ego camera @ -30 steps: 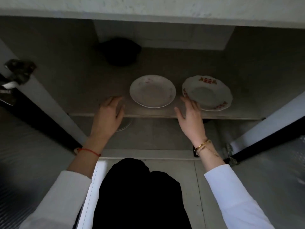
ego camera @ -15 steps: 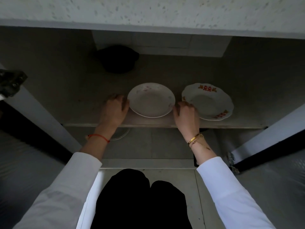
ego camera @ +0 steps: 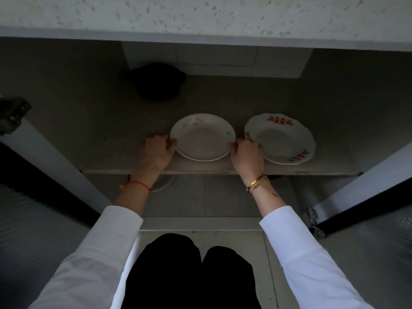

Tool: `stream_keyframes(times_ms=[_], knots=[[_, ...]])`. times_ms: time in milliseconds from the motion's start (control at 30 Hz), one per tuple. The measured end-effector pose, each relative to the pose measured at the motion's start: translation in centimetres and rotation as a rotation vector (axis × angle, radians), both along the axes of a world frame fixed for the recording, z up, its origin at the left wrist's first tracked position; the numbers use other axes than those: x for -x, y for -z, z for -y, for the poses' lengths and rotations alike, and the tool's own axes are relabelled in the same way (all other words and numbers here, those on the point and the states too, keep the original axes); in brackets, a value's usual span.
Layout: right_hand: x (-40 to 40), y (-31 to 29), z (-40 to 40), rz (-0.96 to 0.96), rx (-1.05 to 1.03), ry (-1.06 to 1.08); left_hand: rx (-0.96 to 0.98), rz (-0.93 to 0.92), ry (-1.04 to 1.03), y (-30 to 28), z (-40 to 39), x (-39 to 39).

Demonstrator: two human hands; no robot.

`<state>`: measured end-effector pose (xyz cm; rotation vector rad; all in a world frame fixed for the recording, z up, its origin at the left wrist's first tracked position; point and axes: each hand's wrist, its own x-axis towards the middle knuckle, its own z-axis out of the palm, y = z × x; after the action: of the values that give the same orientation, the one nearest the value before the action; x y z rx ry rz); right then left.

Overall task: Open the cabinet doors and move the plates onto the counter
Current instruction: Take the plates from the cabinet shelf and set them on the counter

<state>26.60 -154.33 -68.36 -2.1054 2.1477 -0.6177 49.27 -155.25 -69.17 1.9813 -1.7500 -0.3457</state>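
Observation:
Both cabinet doors, left door (ego camera: 33, 166) and right door (ego camera: 365, 186), stand swung open. On the cabinet shelf (ego camera: 100, 139) lie two plates. The pale plate with faint pink flowers (ego camera: 202, 137) is in the middle. My left hand (ego camera: 157, 150) curls around its left rim and my right hand (ego camera: 245, 156) around its right rim. The plate still rests on the shelf. A scalloped plate with red and orange flowers (ego camera: 283, 137) lies just to the right, partly behind my right hand.
A dark pot-like object (ego camera: 156, 82) sits at the back of the shelf. The speckled counter (ego camera: 200, 14) overhangs the cabinet at the top. Part of another pale dish (ego camera: 163, 184) shows on the lower level under the shelf edge. My dark trousers fill the bottom.
Both hands went from hovering open at the shelf's front edge to closing on the two sides of the pink-flowered plate. The view tilted slightly, showing more of the counter.

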Motion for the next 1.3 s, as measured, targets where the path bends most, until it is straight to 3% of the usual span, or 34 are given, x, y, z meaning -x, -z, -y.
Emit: stream_keyframes(times_ms=[500,833,1300], knots=[[1.3,0.4,-6.4,0.374,-0.02,-0.027,0.176,-0.175,-0.006,0.1,-7.2,0.2],[3.0,-1.7,-14.1,0.565,0.11,0.009,0.367,-0.24,0.005,-2.4,-15.2,1.1],[3.7,-3.4,-19.4,0.614,0.168,-0.025,0.429,-0.317,-0.007,-4.6,-21.1,1.7]])
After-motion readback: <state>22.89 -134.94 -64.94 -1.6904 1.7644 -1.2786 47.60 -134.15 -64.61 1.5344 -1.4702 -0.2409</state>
